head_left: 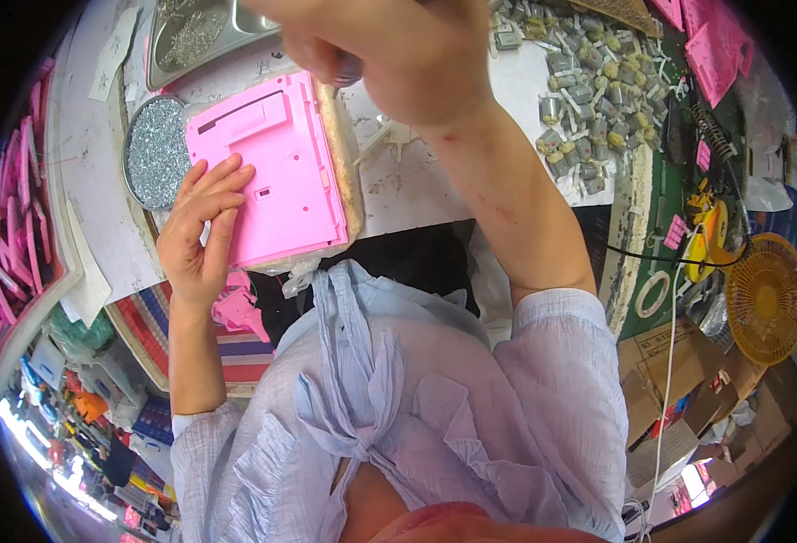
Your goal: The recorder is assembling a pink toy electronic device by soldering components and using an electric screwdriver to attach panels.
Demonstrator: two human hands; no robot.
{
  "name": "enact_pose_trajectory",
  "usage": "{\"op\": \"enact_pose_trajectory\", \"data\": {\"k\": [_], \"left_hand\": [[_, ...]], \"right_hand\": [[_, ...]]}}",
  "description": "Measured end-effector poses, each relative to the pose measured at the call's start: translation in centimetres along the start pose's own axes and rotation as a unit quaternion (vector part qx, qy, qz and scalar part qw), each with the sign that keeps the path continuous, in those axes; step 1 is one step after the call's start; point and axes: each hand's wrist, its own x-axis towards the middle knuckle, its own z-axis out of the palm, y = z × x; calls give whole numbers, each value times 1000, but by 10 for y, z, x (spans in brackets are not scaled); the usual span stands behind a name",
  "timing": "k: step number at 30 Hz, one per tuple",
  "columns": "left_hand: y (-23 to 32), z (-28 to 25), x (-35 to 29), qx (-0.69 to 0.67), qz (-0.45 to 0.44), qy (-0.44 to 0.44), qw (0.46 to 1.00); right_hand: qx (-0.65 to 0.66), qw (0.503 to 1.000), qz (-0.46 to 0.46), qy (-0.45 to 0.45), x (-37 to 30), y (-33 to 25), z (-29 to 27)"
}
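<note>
A pink plastic casing with slots and small holes lies on a foam pad wrapped in clear plastic at the table's near edge. My left hand holds the casing by its left edge, fingers bent over the top face. Above the casing's far right corner, my right hand is closed around something dark. Only a small tip of that dark thing shows, so its kind is unclear. Beside my left hand stands a round tin full of small silvery screws.
A metal tray with small metal parts sits at the far left. Many small motors are heaped at the right. Pink parts fill a bin on the left. A yellow basket and cardboard boxes stand at the right.
</note>
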Motion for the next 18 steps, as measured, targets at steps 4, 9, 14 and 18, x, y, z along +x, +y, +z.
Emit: {"op": "enact_pose_trajectory", "data": {"k": [4, 9, 14, 18], "left_hand": [[1, 2, -3, -13, -6, 16, 1000], [6, 6, -2, -18, 1, 51, 999], [7, -5, -3, -10, 3, 28, 1000], [15, -3, 1, 7, -3, 38, 999]], "right_hand": [[83, 996, 31, 22, 5, 0, 10], [92, 993, -18, 75, 12, -5, 20], [33, 996, 10, 76, 12, -26, 12], [4, 998, -4, 66, 9, -28, 10]]}}
